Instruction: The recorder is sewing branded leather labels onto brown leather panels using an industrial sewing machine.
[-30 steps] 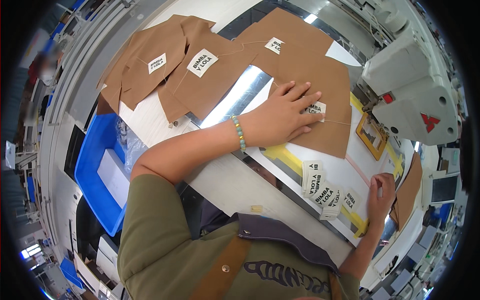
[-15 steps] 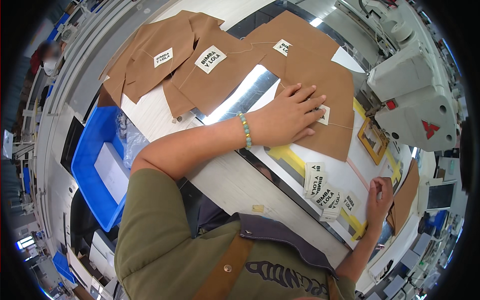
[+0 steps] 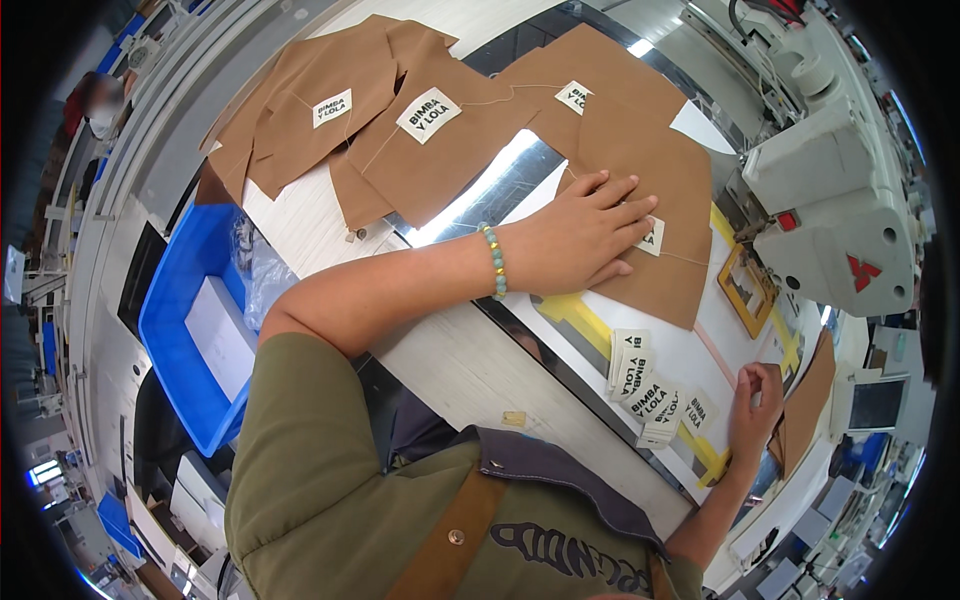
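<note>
My left hand lies flat, fingers apart, on a brown panel with a thread across it, partly covering a white printed label. More brown panels, labels and threads lie behind it. My right hand has curled fingers at the right of the white board, beside a fanned pile of white labels; anything in its fingers is hidden. A yellow frame sits on the board beside the grey machine head.
A blue bin with clear plastic and a white block is at the left. More brown pieces lie beyond my right hand. A small screen is at the far right. Another person, in red, is at the far upper left.
The whole view has shifted slightly, scenery and hands together. My left hand stays on the same panel and my right hand stays curled beside the label pile.
</note>
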The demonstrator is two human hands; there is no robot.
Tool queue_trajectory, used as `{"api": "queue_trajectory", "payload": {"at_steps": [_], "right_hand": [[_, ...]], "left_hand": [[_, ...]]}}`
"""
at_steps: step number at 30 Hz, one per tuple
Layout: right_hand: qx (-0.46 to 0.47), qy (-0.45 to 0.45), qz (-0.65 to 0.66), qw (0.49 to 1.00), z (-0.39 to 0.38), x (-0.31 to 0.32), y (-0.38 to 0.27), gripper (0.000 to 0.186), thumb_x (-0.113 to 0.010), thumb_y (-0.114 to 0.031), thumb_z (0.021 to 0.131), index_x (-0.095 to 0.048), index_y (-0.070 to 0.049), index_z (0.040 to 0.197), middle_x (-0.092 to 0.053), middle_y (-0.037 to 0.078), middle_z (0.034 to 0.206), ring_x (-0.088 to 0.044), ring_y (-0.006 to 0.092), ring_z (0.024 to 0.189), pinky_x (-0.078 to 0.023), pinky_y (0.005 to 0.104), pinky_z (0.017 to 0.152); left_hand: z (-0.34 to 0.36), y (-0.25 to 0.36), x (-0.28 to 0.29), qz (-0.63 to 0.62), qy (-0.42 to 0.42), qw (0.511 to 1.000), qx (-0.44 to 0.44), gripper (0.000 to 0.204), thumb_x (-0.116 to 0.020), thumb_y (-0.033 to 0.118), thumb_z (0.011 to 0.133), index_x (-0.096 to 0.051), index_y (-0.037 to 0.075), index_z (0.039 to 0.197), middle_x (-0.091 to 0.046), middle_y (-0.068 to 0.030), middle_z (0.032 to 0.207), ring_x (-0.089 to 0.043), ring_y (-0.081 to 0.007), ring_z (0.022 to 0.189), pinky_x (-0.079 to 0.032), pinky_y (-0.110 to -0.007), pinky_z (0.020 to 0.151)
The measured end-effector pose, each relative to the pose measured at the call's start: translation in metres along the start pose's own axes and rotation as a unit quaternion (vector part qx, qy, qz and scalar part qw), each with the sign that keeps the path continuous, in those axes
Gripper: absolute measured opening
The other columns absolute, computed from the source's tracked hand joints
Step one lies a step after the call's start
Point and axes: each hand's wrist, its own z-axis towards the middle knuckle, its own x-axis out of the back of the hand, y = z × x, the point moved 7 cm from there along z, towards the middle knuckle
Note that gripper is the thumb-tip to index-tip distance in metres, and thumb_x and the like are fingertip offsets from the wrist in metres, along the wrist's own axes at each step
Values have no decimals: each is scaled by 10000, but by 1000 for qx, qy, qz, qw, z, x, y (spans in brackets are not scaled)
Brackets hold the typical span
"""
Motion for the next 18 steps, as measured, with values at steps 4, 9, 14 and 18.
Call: {"api": "queue_trajectory", "payload": {"at_steps": [4,9,14,18], "right_hand": [[4,2,-2,1000,0,1,-1,84,-677,30,968,-659,14,1048,-596,83,925,-564,182,793,-473,309,735],[6,2,0,1000,1,1,-3,75,-672,33,973,-658,15,1044,-597,81,924,-564,179,790,-474,305,735],[11,2,3,1000,2,0,-6,64,-669,27,979,-658,14,1040,-595,83,920,-561,181,782,-473,302,731],[13,3,-2,1000,0,2,-4,64,-670,26,979,-657,15,1040,-594,85,918,-559,183,777,-473,303,727]], "left_hand": [[0,-1,-1,1,4,1000,0,596,-555,408,1113,-524,14,1560,-423,-176,1693,-336,-370,1604,-266,-542,1308],[0,-1,-1,5,0,1000,1,598,-548,411,1117,-520,17,1565,-424,-174,1693,-334,-368,1606,-263,-542,1309],[-1,-2,-3,2,2,1000,-1,603,-535,419,1122,-514,19,1573,-420,-172,1697,-330,-373,1607,-260,-541,1310],[1,-1,-3,7,1,1000,-1,601,-533,420,1123,-516,21,1572,-418,-172,1699,-327,-374,1607,-261,-541,1309]]}}
